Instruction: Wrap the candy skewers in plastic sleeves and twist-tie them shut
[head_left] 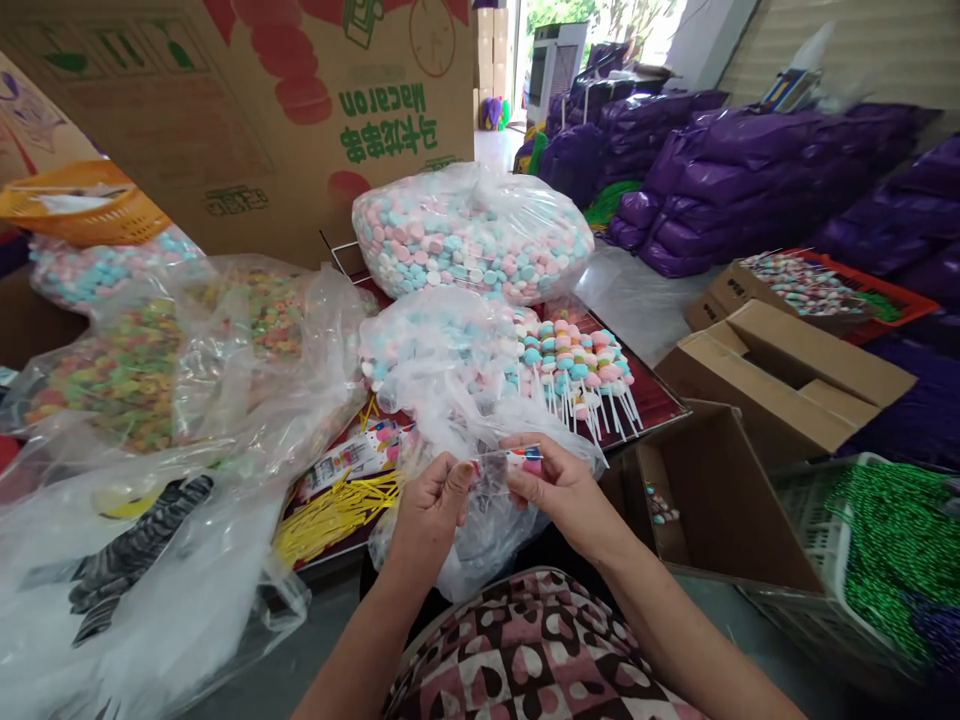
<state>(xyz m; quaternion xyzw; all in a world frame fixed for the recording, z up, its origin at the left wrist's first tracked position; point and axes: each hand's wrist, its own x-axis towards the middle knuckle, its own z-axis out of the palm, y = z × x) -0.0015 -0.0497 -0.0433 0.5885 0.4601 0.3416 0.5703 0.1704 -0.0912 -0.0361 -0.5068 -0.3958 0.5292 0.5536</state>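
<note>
Head view: left hand and right hand angle inward, fingers pinching a small printed wrapper.

A dark red tabletop spans the frame's middle. At centre it bears a bulging clear bag of pastel marshmallows; right of centre, marshmallow skewers; lower left of centre, printed wrappers beside yellow strips.

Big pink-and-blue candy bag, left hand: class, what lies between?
Head view: a crumpled clear bag of candies lies between the big bag and left hand.
</note>
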